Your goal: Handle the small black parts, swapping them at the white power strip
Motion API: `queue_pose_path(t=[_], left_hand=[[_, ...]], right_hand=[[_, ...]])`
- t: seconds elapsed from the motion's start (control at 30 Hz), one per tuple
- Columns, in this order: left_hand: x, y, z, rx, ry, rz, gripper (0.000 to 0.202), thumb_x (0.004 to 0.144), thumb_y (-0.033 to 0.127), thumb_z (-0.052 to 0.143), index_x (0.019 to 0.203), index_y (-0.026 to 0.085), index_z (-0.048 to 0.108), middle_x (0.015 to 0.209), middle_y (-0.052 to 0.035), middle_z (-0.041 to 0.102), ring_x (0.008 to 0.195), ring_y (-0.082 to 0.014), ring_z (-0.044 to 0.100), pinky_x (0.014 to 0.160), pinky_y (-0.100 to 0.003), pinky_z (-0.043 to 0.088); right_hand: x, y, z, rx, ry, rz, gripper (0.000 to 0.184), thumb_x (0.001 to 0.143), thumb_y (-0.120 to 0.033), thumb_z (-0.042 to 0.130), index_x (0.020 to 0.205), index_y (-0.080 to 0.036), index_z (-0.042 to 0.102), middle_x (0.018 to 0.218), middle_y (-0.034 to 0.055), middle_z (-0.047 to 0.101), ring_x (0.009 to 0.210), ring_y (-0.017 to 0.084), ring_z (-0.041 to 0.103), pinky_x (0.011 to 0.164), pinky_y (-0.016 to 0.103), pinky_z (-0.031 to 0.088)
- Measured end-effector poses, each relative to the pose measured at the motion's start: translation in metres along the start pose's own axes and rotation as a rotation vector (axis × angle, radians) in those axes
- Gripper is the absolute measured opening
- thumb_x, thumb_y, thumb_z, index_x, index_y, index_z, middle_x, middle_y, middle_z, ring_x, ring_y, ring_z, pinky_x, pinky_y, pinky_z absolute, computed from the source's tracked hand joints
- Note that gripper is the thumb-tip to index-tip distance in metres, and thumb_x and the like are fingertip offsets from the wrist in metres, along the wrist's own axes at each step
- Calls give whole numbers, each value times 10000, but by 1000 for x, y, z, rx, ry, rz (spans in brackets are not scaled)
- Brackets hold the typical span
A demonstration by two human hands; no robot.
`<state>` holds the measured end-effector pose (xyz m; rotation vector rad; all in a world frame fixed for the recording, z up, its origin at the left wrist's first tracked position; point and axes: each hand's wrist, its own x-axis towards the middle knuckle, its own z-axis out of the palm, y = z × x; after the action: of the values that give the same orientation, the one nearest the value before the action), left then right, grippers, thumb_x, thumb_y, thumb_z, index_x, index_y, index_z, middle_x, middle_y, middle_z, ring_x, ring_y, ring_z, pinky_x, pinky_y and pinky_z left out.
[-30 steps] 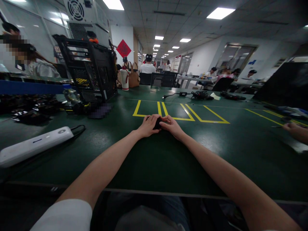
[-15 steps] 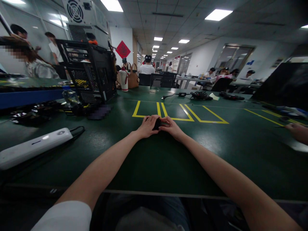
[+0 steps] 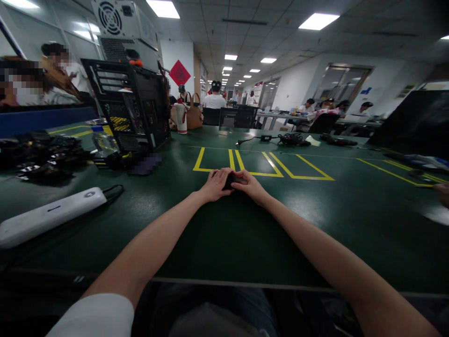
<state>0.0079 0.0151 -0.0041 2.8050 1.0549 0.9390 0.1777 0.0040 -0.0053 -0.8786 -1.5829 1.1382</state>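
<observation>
Between my two hands is a small black object [image 3: 229,180], mostly covered by fingers, so its kind does not show. My left hand [image 3: 216,184] curls over its left side and top. From the right, my right hand [image 3: 247,185] grips its other side with thumb and fingertips. Both hands rest low over the green tabletop [image 3: 224,234], just in front of the yellow tape outlines [image 3: 245,174].
Left are a white elongated device [image 3: 52,215] with a black cord, a water bottle [image 3: 103,142] and an open computer case [image 3: 135,103]. A paper cup [image 3: 181,118] and coiled black cables [image 3: 293,139] lie farther back. Another person's hand [image 3: 444,193] is at the right edge.
My hands hold nearly the same pose on the black object. At far left, the blue tray and the people behind it have shifted; the other person's hand at right has drawn back toward the edge.
</observation>
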Motion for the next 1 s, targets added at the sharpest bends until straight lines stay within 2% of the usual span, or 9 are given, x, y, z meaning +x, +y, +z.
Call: queue_pose_path(t=[0.2, 0.37, 0.47, 0.6, 0.8, 0.9, 1.0], left_hand=[[0, 2, -2, -10, -3, -1, 573, 701, 291, 554, 1183, 217, 254, 1195, -74, 410, 1142, -222, 371, 971, -399, 215], [0, 2, -2, -5, -6, 2, 573, 700, 279, 552, 1186, 215, 254, 1194, -78, 410, 1145, -226, 368, 973, -401, 213], [-1, 1, -1, -6, -1, 8, 587, 689, 268, 560, 1186, 213, 253, 1191, -78, 411, 1141, -229, 370, 968, -399, 219], [0, 0, 1, -1, 6, -4, 590, 676, 255, 567, 1177, 218, 256, 1188, -75, 414, 1138, -232, 373, 964, -399, 219], [0, -3, 3, -3, 11, 2, 598, 688, 297, 567, 1186, 217, 246, 1189, -76, 415, 1137, -229, 375, 958, -399, 230], [0, -3, 3, -3, 15, 4, 594, 689, 290, 567, 1186, 215, 250, 1188, -76, 416, 1135, -226, 378, 961, -398, 230], [0, -1, 1, -10, 15, 1, 591, 686, 276, 568, 1183, 216, 254, 1188, -75, 418, 1138, -227, 375, 967, -403, 224]], right_hand=[[0, 0, 2, 2, 42, 22, 286, 626, -326, 648, 851, -217, 508, 881, -4, 572, 767, 123, 569, 738, 316, 465], [2, 3, 2, -30, 66, 62, 374, 637, -327, 642, 972, -213, 522, 942, 34, 570, 823, 148, 567, 769, 347, 458], [2, 2, 0, -19, 31, 68, 369, 625, -286, 656, 961, -203, 529, 1002, 45, 553, 868, 158, 562, 814, 365, 442], [-1, 0, -1, 21, -43, 3, 418, 548, -192, 709, 911, -219, 504, 940, 7, 563, 897, 151, 555, 849, 355, 425], [-1, 1, 2, 1, 41, -2, 251, 647, -311, 637, 844, -216, 513, 900, 0, 562, 796, 125, 554, 773, 326, 450], [1, 1, 3, 0, 70, 30, 298, 635, -307, 650, 885, -217, 517, 924, 13, 556, 828, 138, 549, 770, 330, 451], [2, 2, 2, 27, 32, 68, 333, 647, -292, 641, 945, -210, 517, 967, 32, 551, 868, 149, 549, 795, 346, 441]])
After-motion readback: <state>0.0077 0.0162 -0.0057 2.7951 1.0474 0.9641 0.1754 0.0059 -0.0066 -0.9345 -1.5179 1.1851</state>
